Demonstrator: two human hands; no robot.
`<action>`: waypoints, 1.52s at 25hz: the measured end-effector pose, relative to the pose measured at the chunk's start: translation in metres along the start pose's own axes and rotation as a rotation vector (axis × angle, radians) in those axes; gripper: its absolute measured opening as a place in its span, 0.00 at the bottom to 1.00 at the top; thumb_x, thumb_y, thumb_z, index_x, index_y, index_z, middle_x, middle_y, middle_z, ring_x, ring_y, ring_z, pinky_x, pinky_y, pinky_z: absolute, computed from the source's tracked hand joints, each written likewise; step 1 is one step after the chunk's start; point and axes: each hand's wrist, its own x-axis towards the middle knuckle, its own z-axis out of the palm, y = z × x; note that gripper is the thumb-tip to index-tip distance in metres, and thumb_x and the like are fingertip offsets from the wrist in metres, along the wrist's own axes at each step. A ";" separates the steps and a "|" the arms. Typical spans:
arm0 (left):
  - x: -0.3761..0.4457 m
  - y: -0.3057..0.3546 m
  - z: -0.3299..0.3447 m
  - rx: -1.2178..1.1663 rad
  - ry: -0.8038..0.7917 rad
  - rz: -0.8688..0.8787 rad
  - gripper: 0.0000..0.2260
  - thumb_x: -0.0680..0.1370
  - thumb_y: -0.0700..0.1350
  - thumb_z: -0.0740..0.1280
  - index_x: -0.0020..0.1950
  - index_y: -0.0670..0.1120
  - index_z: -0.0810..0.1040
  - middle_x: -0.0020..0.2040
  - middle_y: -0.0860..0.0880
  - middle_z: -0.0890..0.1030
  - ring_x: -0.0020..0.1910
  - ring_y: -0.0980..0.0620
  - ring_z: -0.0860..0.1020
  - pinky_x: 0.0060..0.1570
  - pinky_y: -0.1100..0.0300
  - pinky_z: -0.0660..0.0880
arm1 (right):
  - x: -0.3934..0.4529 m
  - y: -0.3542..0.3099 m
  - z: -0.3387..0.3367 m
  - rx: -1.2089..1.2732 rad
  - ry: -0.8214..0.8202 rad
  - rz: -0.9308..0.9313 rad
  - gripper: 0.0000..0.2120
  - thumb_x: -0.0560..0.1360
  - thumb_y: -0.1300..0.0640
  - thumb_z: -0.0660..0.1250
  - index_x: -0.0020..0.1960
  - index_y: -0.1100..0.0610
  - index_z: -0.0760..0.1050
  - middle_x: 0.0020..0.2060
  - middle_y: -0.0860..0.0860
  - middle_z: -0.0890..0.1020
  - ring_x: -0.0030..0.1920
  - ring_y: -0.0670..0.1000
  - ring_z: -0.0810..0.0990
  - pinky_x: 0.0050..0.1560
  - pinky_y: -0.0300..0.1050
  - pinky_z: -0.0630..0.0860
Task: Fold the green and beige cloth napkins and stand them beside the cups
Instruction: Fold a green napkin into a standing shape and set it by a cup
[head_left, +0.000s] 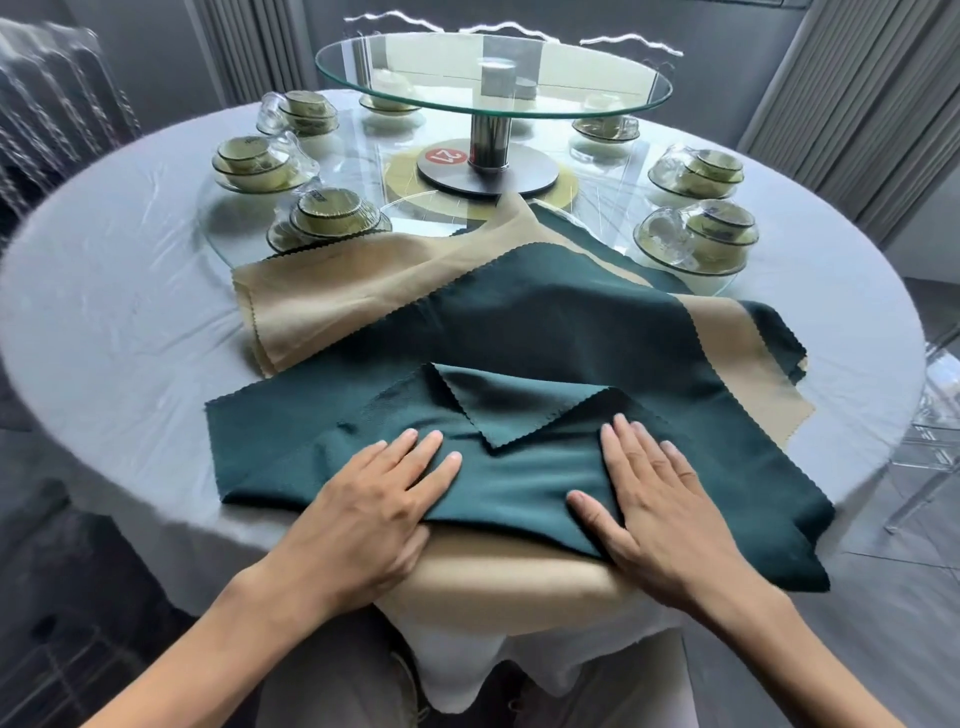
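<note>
A red round sticker (444, 155) on the turntable's dark base (485, 169) reads "27", seen upside down.

A round table under a pale grey tablecloth (104, 322) fills the room's middle, with a glass turntable (493, 73) raised on a metal post (488, 137) over a dark round base (485, 174). Grey pleated curtains (857, 104) hang behind and to the right. Clear acrylic chairs (57, 98) stand at the left and right edges on a dark grey floor (67, 571).
</note>
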 end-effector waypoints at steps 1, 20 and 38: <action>0.001 0.002 -0.002 0.009 -0.022 -0.004 0.28 0.71 0.49 0.55 0.70 0.47 0.77 0.67 0.41 0.78 0.64 0.41 0.78 0.63 0.48 0.76 | 0.006 0.005 -0.001 0.018 -0.033 -0.001 0.53 0.63 0.24 0.20 0.80 0.51 0.39 0.78 0.46 0.40 0.75 0.41 0.35 0.75 0.43 0.34; 0.008 0.014 -0.007 0.039 -0.073 0.076 0.34 0.79 0.71 0.48 0.76 0.51 0.68 0.74 0.42 0.70 0.73 0.41 0.69 0.69 0.45 0.55 | 0.097 -0.011 -0.023 0.340 0.623 -0.075 0.07 0.74 0.53 0.64 0.43 0.52 0.81 0.45 0.50 0.77 0.46 0.56 0.73 0.45 0.51 0.68; 0.011 0.031 -0.008 -0.016 0.060 0.144 0.26 0.82 0.62 0.52 0.65 0.48 0.79 0.68 0.46 0.77 0.67 0.44 0.76 0.67 0.48 0.71 | 0.158 0.021 -0.100 0.641 0.340 0.235 0.06 0.74 0.53 0.69 0.44 0.55 0.80 0.41 0.51 0.82 0.47 0.52 0.80 0.46 0.41 0.72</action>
